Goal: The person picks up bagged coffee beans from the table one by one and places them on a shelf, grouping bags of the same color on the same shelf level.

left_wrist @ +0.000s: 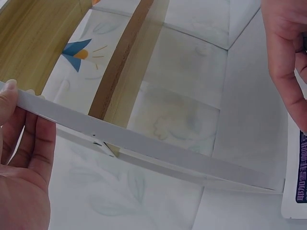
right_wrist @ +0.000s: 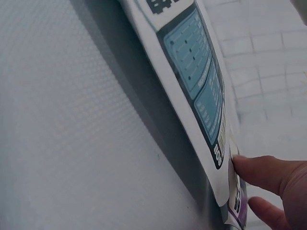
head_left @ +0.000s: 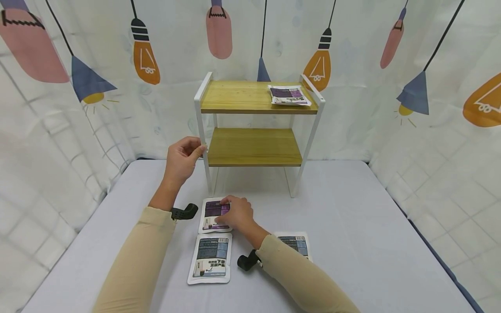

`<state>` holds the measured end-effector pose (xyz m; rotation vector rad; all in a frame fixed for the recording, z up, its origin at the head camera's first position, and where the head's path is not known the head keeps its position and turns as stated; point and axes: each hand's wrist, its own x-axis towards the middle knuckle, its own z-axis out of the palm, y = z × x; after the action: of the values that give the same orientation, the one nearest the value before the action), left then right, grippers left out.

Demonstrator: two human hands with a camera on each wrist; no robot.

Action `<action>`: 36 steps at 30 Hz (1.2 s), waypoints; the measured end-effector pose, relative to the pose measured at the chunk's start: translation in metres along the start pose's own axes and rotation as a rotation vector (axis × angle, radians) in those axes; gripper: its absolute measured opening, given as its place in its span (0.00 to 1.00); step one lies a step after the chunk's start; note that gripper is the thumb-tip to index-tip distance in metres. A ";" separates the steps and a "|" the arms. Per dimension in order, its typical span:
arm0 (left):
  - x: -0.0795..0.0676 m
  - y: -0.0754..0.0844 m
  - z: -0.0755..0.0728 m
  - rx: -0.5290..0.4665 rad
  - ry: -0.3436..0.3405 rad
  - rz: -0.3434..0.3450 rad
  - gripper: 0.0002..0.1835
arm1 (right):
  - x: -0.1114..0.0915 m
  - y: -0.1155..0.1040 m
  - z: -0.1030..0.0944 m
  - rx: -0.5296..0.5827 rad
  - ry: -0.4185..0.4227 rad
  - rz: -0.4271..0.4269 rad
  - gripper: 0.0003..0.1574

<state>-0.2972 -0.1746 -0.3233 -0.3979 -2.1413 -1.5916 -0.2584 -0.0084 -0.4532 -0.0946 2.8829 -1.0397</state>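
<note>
My left hand (head_left: 182,160) grips the white left post of a small two-tier shelf (head_left: 238,96); in the left wrist view its thumb and fingers lie on either side of the white bar (left_wrist: 144,146). On the table, a white pouch with a purple label (head_left: 214,209) lies just in front of the shelf. My right hand (head_left: 239,214) rests over that pouch's right side, thumb and fingers spread apart. Directly below it is a pouch with a blue-grey label (head_left: 210,256), seen close up in the right wrist view (right_wrist: 194,81). The right forearm partly covers another blue-labelled pouch (head_left: 301,243).
Several purple-labelled pouches (head_left: 288,95) lie stacked on the right of the top board. The lower board (head_left: 254,145) is bare wood. A white cloth covers the table (head_left: 352,217). Printed curtains (head_left: 172,34) hang behind and at both sides.
</note>
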 end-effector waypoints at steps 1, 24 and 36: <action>0.000 -0.001 0.000 -0.002 0.001 0.002 0.12 | 0.000 0.000 0.000 0.007 0.001 -0.001 0.32; 0.010 -0.030 0.001 -0.002 0.013 0.000 0.13 | -0.001 0.001 0.000 0.197 -0.034 -0.051 0.31; 0.011 -0.031 0.001 -0.004 0.012 -0.007 0.13 | 0.000 0.008 -0.006 0.230 -0.034 -0.070 0.30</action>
<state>-0.3214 -0.1831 -0.3437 -0.3817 -2.1327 -1.5987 -0.2589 0.0014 -0.4540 -0.1979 2.7242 -1.3592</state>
